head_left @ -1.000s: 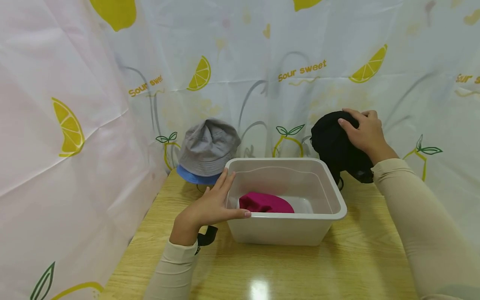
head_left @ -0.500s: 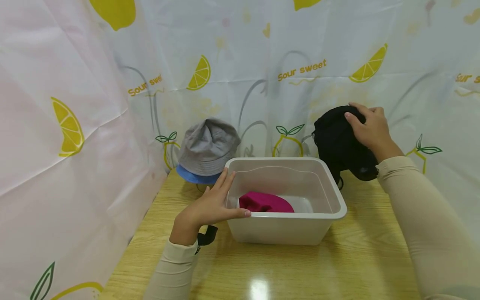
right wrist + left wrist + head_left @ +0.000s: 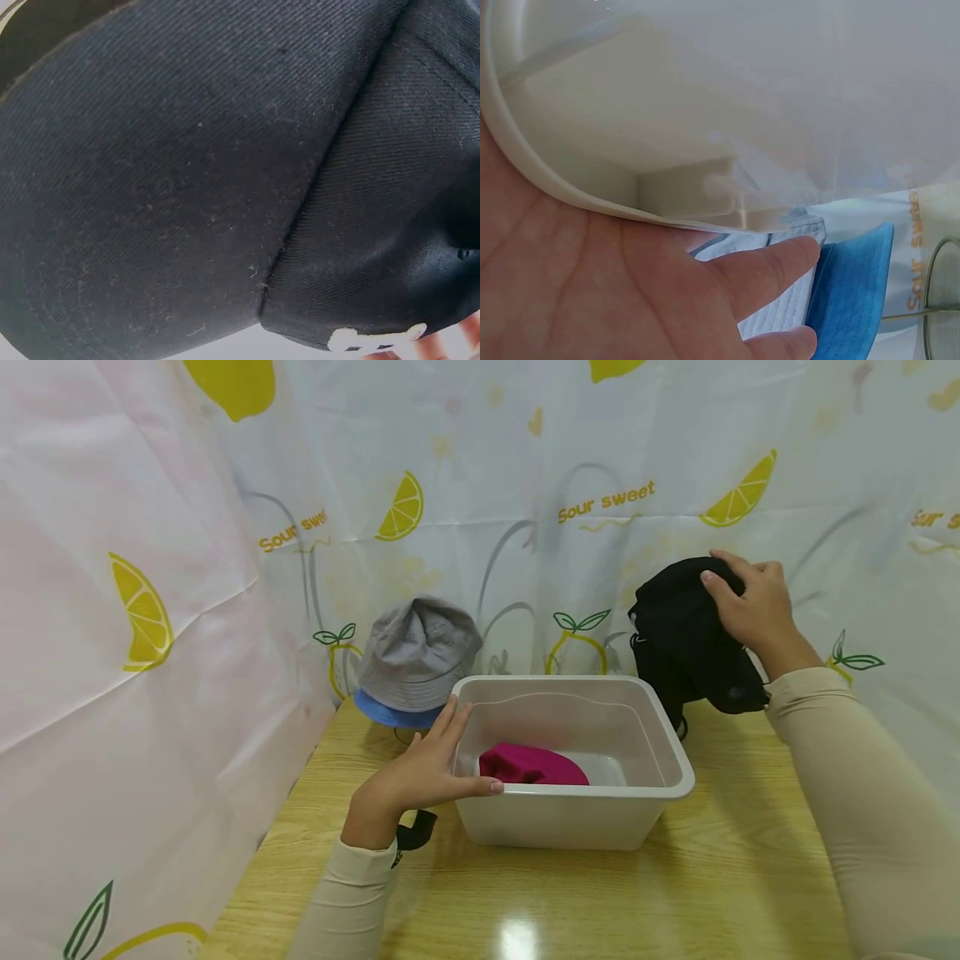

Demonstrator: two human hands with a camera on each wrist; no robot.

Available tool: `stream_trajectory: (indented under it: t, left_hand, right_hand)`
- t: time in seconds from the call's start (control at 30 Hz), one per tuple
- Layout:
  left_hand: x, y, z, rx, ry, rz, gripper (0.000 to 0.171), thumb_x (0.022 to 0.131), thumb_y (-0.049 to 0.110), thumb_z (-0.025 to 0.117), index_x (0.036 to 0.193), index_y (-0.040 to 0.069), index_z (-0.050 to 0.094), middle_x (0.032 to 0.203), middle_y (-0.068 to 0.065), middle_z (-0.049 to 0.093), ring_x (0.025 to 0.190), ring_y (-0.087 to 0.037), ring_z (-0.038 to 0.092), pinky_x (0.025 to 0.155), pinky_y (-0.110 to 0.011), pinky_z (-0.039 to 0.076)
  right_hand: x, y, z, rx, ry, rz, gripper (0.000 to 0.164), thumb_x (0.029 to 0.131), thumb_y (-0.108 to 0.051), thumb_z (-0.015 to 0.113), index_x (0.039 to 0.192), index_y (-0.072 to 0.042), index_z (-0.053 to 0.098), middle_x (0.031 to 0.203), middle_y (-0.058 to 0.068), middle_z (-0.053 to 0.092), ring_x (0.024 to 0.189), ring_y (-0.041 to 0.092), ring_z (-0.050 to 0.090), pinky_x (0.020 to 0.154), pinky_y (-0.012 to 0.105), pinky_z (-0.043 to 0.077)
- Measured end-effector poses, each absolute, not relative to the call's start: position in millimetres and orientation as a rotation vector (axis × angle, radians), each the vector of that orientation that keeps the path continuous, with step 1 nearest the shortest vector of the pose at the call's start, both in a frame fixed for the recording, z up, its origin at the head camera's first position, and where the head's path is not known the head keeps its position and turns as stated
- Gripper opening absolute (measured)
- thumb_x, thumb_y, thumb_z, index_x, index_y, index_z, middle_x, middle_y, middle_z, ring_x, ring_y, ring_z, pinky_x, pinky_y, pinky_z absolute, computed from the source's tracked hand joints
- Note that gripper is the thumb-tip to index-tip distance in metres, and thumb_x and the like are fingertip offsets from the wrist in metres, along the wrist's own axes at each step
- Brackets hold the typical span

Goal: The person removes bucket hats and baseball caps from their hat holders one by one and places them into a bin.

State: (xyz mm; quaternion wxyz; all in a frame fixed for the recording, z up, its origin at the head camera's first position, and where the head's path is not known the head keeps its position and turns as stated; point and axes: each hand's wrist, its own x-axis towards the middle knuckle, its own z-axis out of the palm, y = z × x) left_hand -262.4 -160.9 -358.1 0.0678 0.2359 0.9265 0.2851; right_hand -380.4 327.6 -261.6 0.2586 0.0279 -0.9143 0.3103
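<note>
Black cap (image 3: 678, 610) is up at back right, the dark stuff under it half hidden by the white bin (image 3: 555, 818), might be another cap, can't tell. Right hand (image 3: 757, 606) grips it from above, arm stretched, a bit higher than before. Left hand (image 3: 416, 777) still spread against the rim

White cloth backdrop (image 3: 465, 435), yellow lemon slices (image 3: 401, 507), orange "Sour sweet" lettering (image 3: 606, 502), yellowish wood-grain tabletop (image 3: 615, 902), white glare spot (image 3: 519, 937)

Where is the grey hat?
In the head view, the grey hat is on the left, just above a blue brim, beyond the left hand, near the white bin.
</note>
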Motion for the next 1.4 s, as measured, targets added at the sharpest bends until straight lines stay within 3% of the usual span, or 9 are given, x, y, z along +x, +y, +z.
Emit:
stream_trajectory:
  t: [0.3,0.63,0.7,0.77,0.93,1.1,1.27,1.4]
  left_hand:
    - [-262,-161,-359,0.707,2.799,0.862,0.127,0.077,0.083,0.069,0.167,0.031,-0.003,0.174,0.003,-0.017,0.16,-0.027,0.016,0.124,-0.069,0.002]
    - [-262,-161,-359,0.717,2.8,0.859,0.126,0.078,0.083,0.068,0.167,0.031,-0.004,0.174,0.001,-0.016,0.16,-0.028,0.016,0.124,-0.069,0.002]
    - [-262,-161,-358,0.712,2.801,0.857,0.126,0.077,0.083,0.068,0.167,0.031,-0.004,0.174,0.001,-0.016,0.16,-0.027,0.016,0.124,-0.069,0.002]
    - [-262,-161,-358,0.716,2.798,0.861,0.126,0.078,0.082,0.069,0.167,0.031,-0.004,0.174,0.001,-0.017,0.16,-0.028,0.016,0.124,-0.069,0.002]
    - [-262,-161,-358,0.711,2.788,0.871,0.125,0.078,0.081,0.069,0.167,0.033,-0.005,0.174,0.002,-0.017,0.16,-0.027,0.014,0.124,-0.068,0.0]
    - [-262,-161,-358,0.709,2.786,0.874,0.126,0.077,0.083,0.069,0.167,0.033,-0.004,0.174,0.002,-0.016,0.16,-0.025,0.012,0.125,-0.067,0.001]
    - [-261,-161,-357,0.714,2.787,0.88,0.126,0.078,0.082,0.069,0.167,0.032,-0.004,0.174,0.001,-0.016,0.16,-0.027,0.014,0.124,-0.068,0.001]
    - [-261,-161,-357,0.721,2.786,0.885,0.125,0.078,0.081,0.069,0.167,0.032,-0.004,0.174,0.001,-0.017,0.161,-0.028,0.012,0.124,-0.068,0.003]
  right_hand:
    - [-375,326,-253,0.081,-2.405,0.853,0.058,0.108,-0.049,0.039,0.162,-0.031,0.036,0.151,0.039,0.027,0.133,0.056,0.032,0.105,0.072,0.026]
    - [-367,316,-238,0.029,-2.264,0.874,0.056,0.105,-0.049,0.042,0.16,-0.038,0.039,0.15,0.031,0.03,0.129,0.046,0.034,0.106,0.065,0.029]
    - [-364,313,-236,0.023,-2.234,0.874,0.056,0.105,-0.049,0.042,0.16,-0.039,0.04,0.148,0.03,0.031,0.125,0.043,0.035,0.104,0.063,0.03]
    - [-361,312,-233,0.016,-2.19,0.87,0.055,0.104,-0.049,0.043,0.158,-0.039,0.043,0.144,0.027,0.034,0.116,0.03,0.037,0.101,0.057,0.031]
    - [-354,312,-229,-0.046,-2.112,0.895,0.052,0.102,-0.051,0.044,0.154,-0.045,0.048,0.133,0.01,0.04,0.099,0.002,0.024,0.094,0.042,0.03]
    - [-344,310,-226,-0.079,-2.051,0.978,0.048,0.102,-0.051,0.043,0.15,-0.05,0.05,0.117,-0.019,0.033,0.1,-0.006,0.027,0.1,0.034,0.033]
    - [-332,303,-229,-0.065,-1.987,1.097,0.045,0.105,-0.047,0.044,0.149,-0.05,0.05,0.112,-0.023,0.031,0.102,-0.007,0.034,0.103,0.023,0.038]
    - [-320,293,-232,-0.07,-1.949,1.196,0.043,0.107,-0.044,0.043,0.149,-0.052,0.047,0.117,-0.021,0.034,0.114,0.005,0.05,0.1,0.024,0.04]
